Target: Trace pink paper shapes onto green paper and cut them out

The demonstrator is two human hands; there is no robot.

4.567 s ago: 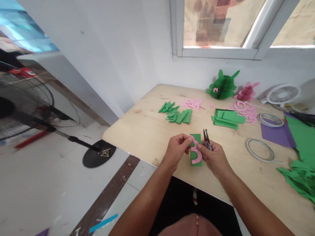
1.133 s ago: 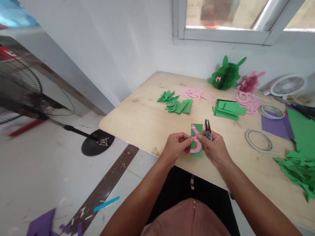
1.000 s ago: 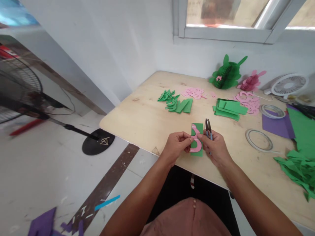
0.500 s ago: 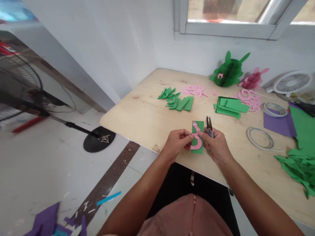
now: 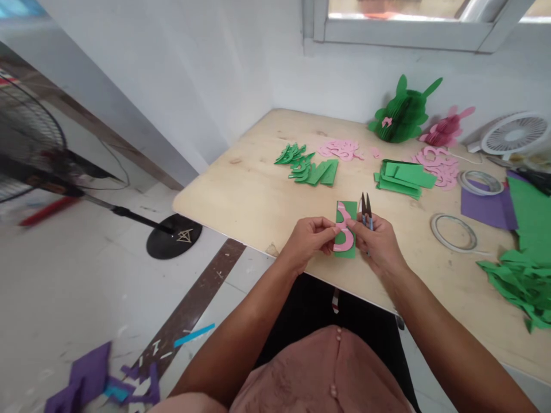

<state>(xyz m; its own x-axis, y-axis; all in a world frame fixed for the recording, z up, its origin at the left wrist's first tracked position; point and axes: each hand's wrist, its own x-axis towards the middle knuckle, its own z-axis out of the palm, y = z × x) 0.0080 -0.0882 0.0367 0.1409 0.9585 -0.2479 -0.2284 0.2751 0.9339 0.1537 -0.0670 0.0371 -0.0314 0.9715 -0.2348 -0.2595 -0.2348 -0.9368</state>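
Between my hands is a green paper rectangle (image 5: 350, 213) with a curved pink paper cutout (image 5: 346, 244) lying on its face. My left hand (image 5: 313, 238) pinches both by the left edge, thumb on top of the pink piece. From the right, the thumb of my right hand (image 5: 379, 241) presses on the pink cutout. That same hand also keeps a pair of small snips (image 5: 367, 211) with dark blades and blue handles, the blades pointing away from me. The fingers beneath the paper are hidden.
Green cutouts (image 5: 301, 163), pink cutouts (image 5: 342, 149) and stacked green strips (image 5: 402, 176) lie farther back. Tape rolls (image 5: 454, 248), a green honeycomb paper figure (image 5: 400, 117) and a small white fan (image 5: 514, 135) are to the right. A floor fan's base (image 5: 161, 244) stands left of the table.
The view has tilted down slightly, so most table items sit higher in the picture. Both hands keep the same hold on the paper, and the snips' blades look slightly farther apart.
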